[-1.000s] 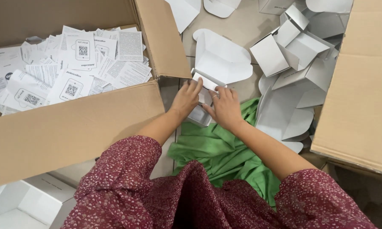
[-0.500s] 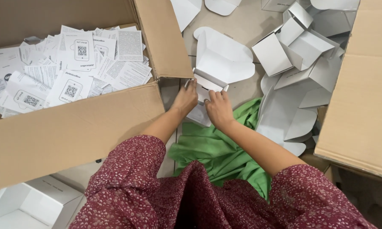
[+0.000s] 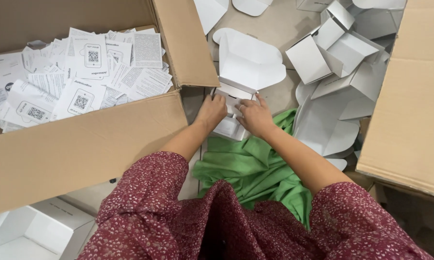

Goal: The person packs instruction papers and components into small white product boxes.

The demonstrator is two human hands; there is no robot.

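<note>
White folding carton (image 3: 246,67), a small die-cut cardboard box with a rounded lid flap standing open, sits on the floor directly beyond both hands in the head view. Left hand (image 3: 211,111) presses on the carton's near left edge, fingers curled over the folded wall. Right hand (image 3: 255,115) rests on the near right edge, fingers bent and thumb tucked inward; both hands grip the carton's front portion, though how much board each hand pinches is hard to tell from above. Beneath the wrists lies a crumpled green cloth (image 3: 255,168), spreading back toward the person's lap. Dark red floral sleeves (image 3: 149,192) cover the upper arms.

Left of the left hand stands a large brown cardboard box (image 3: 82,149), its flaps open, filled with a loose pile of white printed leaflets (image 3: 77,82). Right of the right hand, a heap of flat and half-folded white cartons (image 3: 337,62) lies on the floor, running up against another brown cardboard box (image 3: 409,106) further right. Near the left elbow, at the bottom corner, sits an assembled open white box (image 3: 29,236).
</note>
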